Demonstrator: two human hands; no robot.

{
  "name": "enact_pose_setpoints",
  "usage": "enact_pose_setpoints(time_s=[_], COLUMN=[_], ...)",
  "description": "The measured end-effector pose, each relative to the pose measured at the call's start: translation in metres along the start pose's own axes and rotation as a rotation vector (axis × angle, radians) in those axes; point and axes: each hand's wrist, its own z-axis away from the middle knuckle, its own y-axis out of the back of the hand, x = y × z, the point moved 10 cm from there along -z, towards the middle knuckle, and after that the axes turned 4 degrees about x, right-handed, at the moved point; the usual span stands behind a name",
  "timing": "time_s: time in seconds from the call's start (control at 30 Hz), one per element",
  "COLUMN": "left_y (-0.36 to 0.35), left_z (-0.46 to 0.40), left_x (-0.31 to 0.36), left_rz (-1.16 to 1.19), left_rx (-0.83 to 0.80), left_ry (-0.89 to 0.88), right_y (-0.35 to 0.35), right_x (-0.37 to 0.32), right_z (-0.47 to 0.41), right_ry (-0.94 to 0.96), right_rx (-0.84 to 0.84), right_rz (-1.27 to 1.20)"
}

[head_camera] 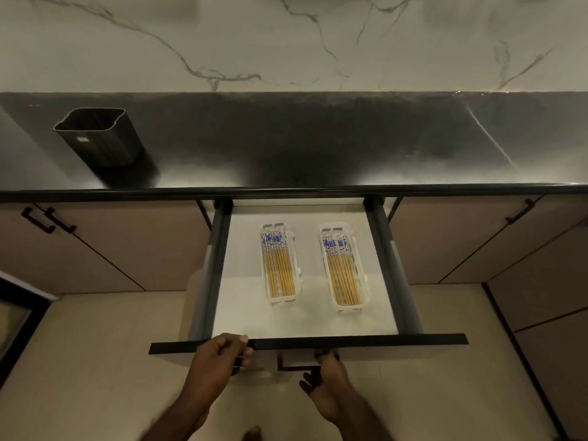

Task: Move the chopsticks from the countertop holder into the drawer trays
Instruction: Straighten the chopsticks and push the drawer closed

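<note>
The dark countertop (318, 144) spans the frame's middle, and below it the open drawer (305, 313) fills the centre. The black ribbed holder (101, 138) stands at upper left on the counter. Two clear trays lie side by side in the drawer, the left tray (280, 265) and right tray (345, 268), each filled with yellow chopsticks (279, 272). My left hand (222, 354) curls closed over the drawer's front edge; my right hand (327, 383) touches the drawer handle (299, 366), fingers loosely spread.
</note>
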Motion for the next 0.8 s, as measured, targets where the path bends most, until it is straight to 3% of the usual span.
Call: enact_pose_setpoints(time_s=[0.13, 0.4, 0.8], left_y=[0.005, -0.006, -0.035], left_z=[-0.015, -0.035, -0.082], left_x=[0.012, 0.037, 0.062], left_rz=[-0.084, -0.194, -0.192], left_rx=[-0.084, -0.191, -0.124], left_ry=[-0.014, -0.054, -0.054], right_y=[-0.014, -0.049, -0.102], right_x=[0.001, -0.039, -0.109], right_z=[-0.011, -0.024, -0.061], right_ry=[0.057, 0.164, 0.183], right_rx=[0.070, 0.092, 0.007], right_rz=[-0.145, -0.076, 0.075])
